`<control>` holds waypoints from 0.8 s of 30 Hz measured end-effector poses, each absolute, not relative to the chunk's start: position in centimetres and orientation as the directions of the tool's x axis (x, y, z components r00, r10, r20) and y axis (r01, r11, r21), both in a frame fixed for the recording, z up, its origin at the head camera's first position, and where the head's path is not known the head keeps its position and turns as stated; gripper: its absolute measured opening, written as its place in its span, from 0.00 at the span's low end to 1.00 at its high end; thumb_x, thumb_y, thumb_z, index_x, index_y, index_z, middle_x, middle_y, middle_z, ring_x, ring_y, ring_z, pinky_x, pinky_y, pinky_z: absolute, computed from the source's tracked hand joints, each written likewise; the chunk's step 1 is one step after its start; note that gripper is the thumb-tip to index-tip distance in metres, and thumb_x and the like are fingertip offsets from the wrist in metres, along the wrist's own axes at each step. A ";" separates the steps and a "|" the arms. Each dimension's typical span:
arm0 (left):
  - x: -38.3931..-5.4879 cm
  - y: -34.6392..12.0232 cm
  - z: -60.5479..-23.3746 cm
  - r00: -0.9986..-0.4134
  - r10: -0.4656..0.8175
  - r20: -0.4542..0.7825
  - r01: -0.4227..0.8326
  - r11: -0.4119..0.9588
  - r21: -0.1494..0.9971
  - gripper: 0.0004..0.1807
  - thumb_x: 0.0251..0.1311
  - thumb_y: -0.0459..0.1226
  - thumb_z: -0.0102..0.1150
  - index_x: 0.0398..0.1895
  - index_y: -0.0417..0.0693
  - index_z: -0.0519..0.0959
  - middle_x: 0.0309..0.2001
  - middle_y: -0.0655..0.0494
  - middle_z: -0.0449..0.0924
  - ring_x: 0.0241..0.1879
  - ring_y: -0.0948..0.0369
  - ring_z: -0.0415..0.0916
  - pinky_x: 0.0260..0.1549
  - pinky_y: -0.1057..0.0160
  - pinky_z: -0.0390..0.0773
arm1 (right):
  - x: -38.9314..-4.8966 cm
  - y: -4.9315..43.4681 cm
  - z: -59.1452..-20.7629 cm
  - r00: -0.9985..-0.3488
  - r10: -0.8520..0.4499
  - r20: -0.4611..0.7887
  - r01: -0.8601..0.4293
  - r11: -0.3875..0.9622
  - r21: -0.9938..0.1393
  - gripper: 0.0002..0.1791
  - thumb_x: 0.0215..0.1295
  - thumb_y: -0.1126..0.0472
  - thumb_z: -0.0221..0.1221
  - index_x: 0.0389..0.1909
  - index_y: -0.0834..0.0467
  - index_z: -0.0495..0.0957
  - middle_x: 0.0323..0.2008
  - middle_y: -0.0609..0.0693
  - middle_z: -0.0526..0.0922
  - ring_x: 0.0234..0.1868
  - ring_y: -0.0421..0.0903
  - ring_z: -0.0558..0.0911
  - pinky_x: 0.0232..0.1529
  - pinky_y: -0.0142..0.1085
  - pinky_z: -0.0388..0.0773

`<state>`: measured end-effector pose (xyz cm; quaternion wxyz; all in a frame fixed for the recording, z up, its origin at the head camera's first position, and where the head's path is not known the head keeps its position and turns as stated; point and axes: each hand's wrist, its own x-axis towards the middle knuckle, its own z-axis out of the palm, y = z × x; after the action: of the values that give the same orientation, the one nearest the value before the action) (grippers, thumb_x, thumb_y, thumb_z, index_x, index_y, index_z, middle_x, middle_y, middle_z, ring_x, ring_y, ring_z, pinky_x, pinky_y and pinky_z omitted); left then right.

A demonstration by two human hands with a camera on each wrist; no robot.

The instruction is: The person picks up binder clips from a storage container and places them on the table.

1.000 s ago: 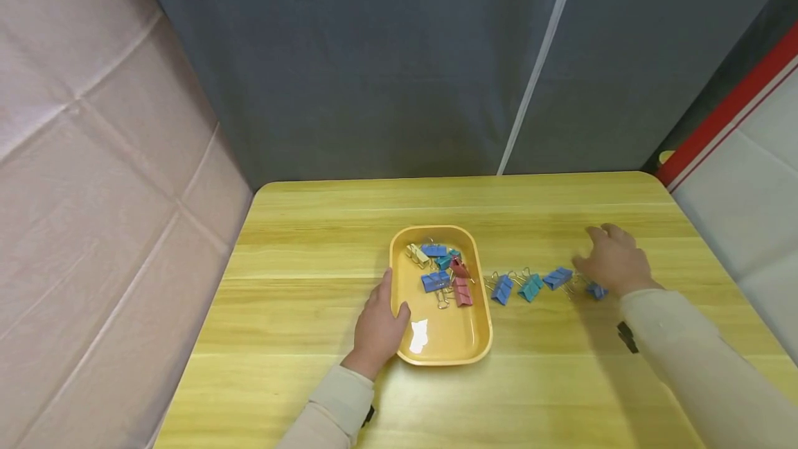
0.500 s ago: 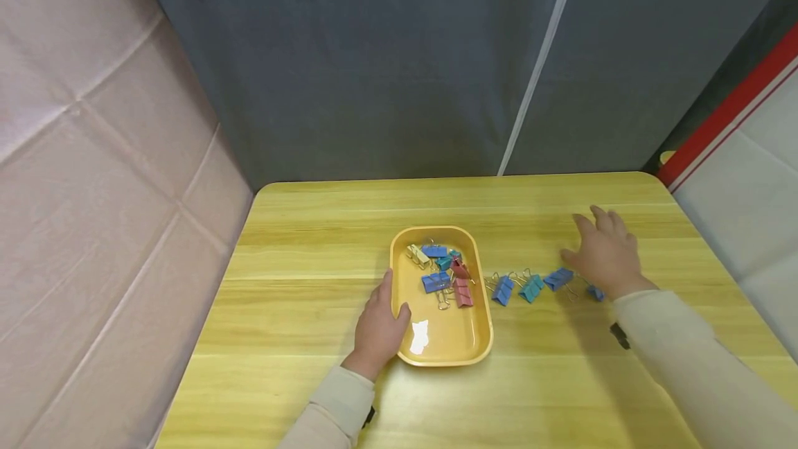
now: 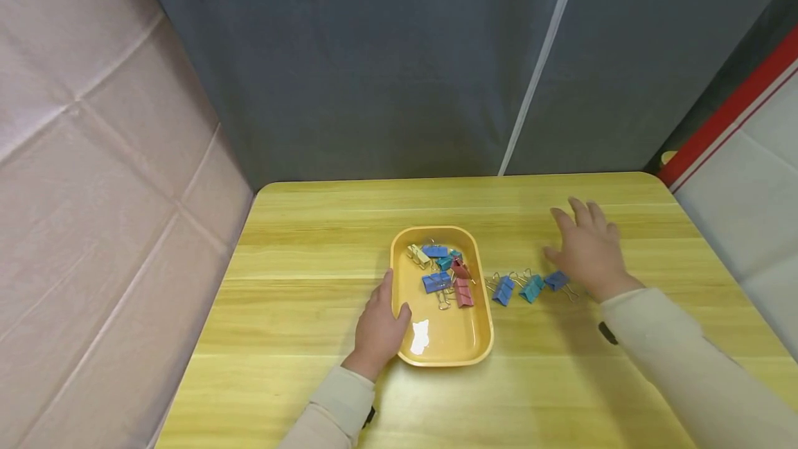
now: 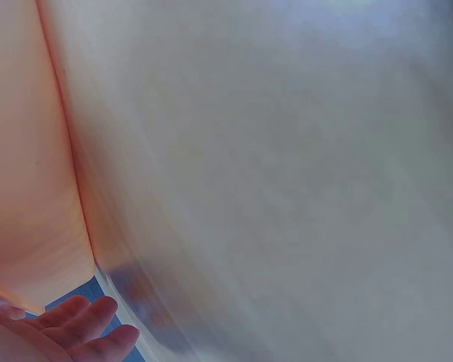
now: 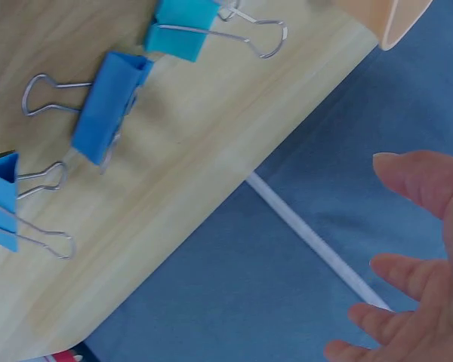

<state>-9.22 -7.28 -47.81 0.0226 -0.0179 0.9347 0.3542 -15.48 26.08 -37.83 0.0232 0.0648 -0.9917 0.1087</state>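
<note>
With the thumb over its rim and the fingers along its outer left side, my left hand [image 3: 379,328] holds a yellow tray [image 3: 444,359]. Several blue, teal, red and pale yellow binder clips lie inside, among them a blue binder clip [image 3: 436,282]. My right hand [image 3: 589,255] is spread above the table, holding nothing. Nearest to it is a blue binder clip [image 3: 557,280]; a teal binder clip [image 3: 532,288] and another blue binder clip [image 3: 502,290] stand further left in a row. The right wrist view shows one more blue clip [image 5: 1,197], hidden under the hand from the head camera.
The wooden table [image 3: 312,241] has rounded far corners. A dark curtain [image 3: 374,75] hangs behind it, with a pale covering [image 3: 106,192] on the left. On the right is a white panel with a red border [image 3: 736,109].
My right hand has moved left and slightly away from me over the clip row, its fingers spreading. It now covers the rightmost blue clip in the head view. My left hand and the tray stay put.
</note>
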 end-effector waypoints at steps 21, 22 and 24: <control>-9.2 -7.2 -47.9 -0.998 -0.019 -0.063 -0.056 0.751 0.658 0.38 0.66 0.45 0.52 0.76 0.50 0.51 0.66 0.39 0.66 0.59 0.40 0.70 0.54 0.41 0.72 | -15.3 22.1 -37.1 -0.971 -0.231 0.067 -0.239 0.954 -0.183 0.40 0.58 0.55 0.65 0.68 0.66 0.61 0.70 0.70 0.53 0.69 0.73 0.50 0.59 0.72 0.53; -9.2 -7.2 -47.9 -0.998 -0.019 -0.064 -0.056 0.751 0.658 0.38 0.66 0.45 0.52 0.76 0.50 0.51 0.66 0.39 0.66 0.59 0.39 0.70 0.54 0.41 0.72 | -15.3 21.9 -37.1 -0.971 -0.233 0.059 -0.241 0.952 -0.187 0.40 0.58 0.55 0.65 0.68 0.66 0.61 0.70 0.70 0.52 0.69 0.72 0.50 0.59 0.71 0.54; -9.3 -7.3 -47.8 -0.998 -0.019 -0.067 -0.058 0.751 0.658 0.38 0.66 0.45 0.52 0.76 0.50 0.51 0.66 0.38 0.66 0.59 0.39 0.70 0.54 0.41 0.72 | -15.3 21.5 -37.1 -0.969 -0.241 0.047 -0.245 0.949 -0.196 0.40 0.59 0.55 0.65 0.68 0.66 0.61 0.70 0.70 0.52 0.69 0.72 0.50 0.61 0.71 0.54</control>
<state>-9.27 -7.27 -47.85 0.0279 -0.0207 0.9352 0.3524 -15.32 21.52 -37.07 0.0110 0.1231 -0.9872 0.1008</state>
